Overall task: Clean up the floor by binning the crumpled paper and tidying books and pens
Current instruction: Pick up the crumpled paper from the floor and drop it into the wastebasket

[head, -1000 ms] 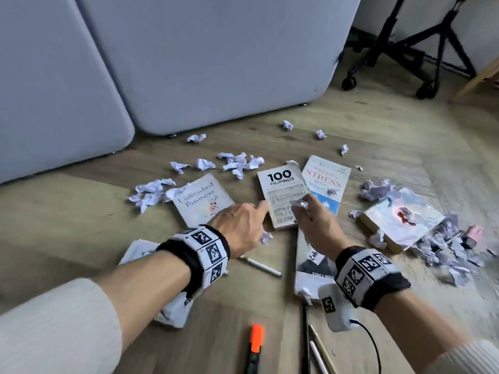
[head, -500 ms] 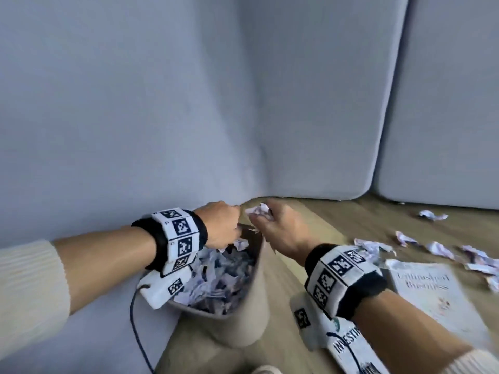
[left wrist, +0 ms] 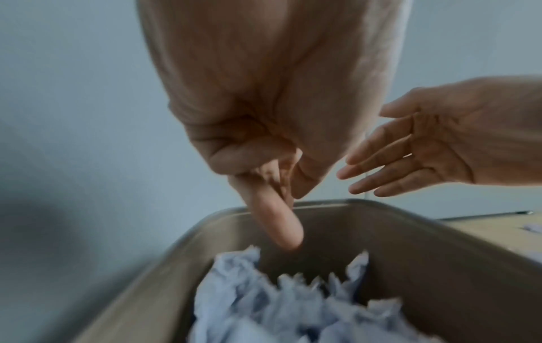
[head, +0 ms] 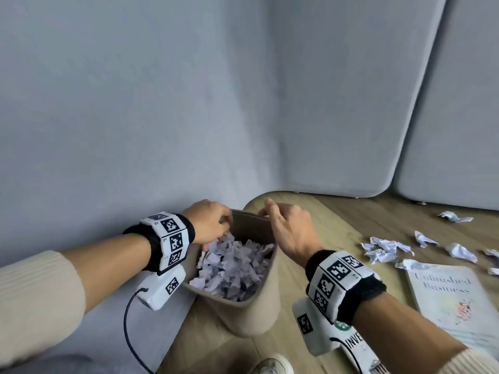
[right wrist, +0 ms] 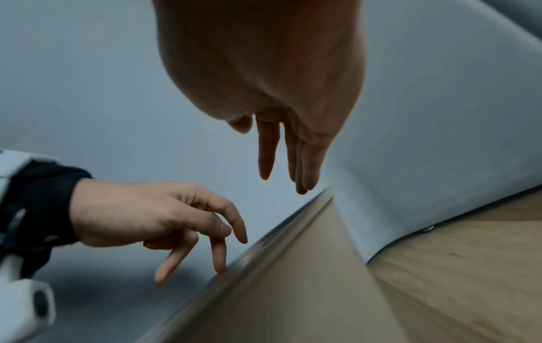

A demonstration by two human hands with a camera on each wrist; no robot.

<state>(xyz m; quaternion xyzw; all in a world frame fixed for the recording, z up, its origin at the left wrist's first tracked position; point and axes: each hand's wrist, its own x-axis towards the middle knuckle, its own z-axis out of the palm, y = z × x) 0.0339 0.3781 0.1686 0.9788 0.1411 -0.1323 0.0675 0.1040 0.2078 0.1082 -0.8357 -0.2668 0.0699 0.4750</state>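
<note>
A beige bin [head: 251,317] stands on the wood floor against the grey wall, heaped with crumpled paper [head: 232,268]. My left hand [head: 222,232] hangs over its left rim, fingers pointing loosely down at the heap and holding nothing. My right hand [head: 267,210] hovers over the far right rim with its fingers straight and empty. The left wrist view shows the left hand [left wrist: 281,208], the right hand's open palm [left wrist: 381,171] and the paper [left wrist: 293,308] below. In the right wrist view both the right hand [right wrist: 281,162] and the left hand [right wrist: 205,243] are empty above the bin wall [right wrist: 293,278].
Loose crumpled paper [head: 386,249] lies on the floor to the right. The book "Unfinished Business" [head: 453,300] lies beyond it, and another book [head: 356,344] shows under my right wrist. A white shoe [head: 272,365] is at the bottom edge. Grey padded panels [head: 351,103] wall the corner.
A second ago both hands were picking paper off the books. Half a second ago they held it over the bin. Now both hands have let go and are empty.
</note>
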